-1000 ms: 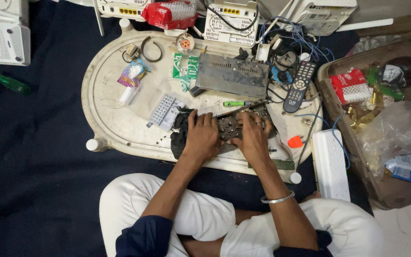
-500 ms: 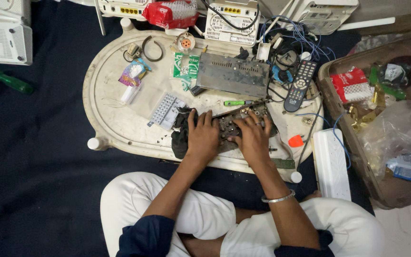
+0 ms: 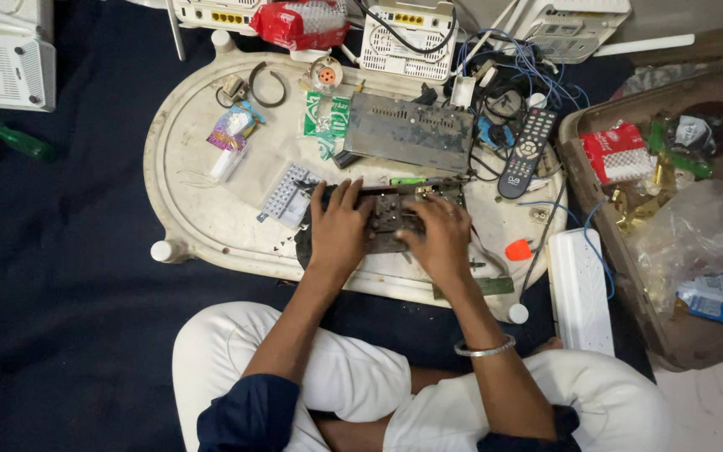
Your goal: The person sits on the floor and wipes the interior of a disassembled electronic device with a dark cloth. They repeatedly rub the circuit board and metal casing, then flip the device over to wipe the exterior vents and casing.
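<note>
Brown open case (image 3: 600, 219) right of the circuit board (image 3: 392, 216): inside it a red packet (image 3: 617, 152), brass bits (image 3: 639, 205) and a clear plastic bag (image 3: 696, 234). The board lies at the low white counter's (image 3: 186, 180) near edge. Left hand (image 3: 340, 230) presses flat on it, fingers spread; right hand (image 3: 438, 238) curls over its right side, gripping.

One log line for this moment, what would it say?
hands: left, right both on circuit board | surface: white tray | nearby: remote
</note>
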